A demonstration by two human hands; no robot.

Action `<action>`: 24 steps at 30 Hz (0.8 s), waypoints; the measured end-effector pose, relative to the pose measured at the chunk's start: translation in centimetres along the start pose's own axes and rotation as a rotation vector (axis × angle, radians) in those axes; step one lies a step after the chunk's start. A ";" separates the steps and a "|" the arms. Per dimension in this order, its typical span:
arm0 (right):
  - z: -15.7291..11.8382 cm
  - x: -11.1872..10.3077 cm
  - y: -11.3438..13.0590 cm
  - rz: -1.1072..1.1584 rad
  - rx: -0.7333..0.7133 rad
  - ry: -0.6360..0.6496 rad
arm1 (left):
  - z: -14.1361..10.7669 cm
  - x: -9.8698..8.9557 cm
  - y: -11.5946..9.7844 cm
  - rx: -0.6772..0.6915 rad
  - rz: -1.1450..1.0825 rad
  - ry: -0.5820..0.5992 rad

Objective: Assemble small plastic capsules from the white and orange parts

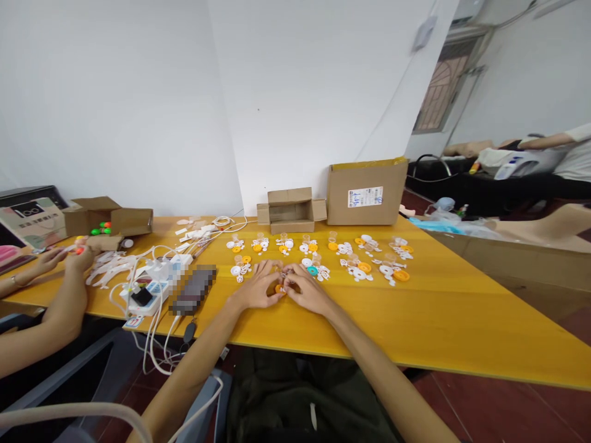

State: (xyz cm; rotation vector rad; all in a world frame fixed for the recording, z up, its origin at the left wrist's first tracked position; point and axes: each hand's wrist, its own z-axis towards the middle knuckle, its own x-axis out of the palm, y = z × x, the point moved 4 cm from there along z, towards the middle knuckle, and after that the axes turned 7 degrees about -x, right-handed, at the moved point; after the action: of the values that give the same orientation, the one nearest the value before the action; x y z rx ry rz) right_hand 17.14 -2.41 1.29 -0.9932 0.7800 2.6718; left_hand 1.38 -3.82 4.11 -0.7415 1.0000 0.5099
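Large cardboard box (364, 195) near white wall (286, 80). Left: power strip (155, 299), black plug (141, 297); open carton (133, 222) holding coloured balls (95, 232).

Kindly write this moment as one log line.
left hand: at orange part; right hand: same part; grip: unclear; beyond: open cardboard box

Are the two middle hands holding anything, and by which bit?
The left hand and right hand seem to pinch a small orange piece, but they cover too much of it to tell where.

A yellow table (443, 326) stands against a white wall (295, 92). A grilled window (443, 86) is located at right. Red tiles (462, 403) cover the floor.
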 end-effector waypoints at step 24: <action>0.0 -0.2 0.3 -0.029 -0.013 -0.025 | 0.2 0.2 0.1 -0.003 0.014 -0.001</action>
State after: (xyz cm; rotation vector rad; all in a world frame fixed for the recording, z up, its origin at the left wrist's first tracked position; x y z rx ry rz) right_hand 17.19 -2.61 1.55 -0.9651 0.7388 2.6631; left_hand 1.53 -3.66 3.95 -0.7376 1.0042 0.5237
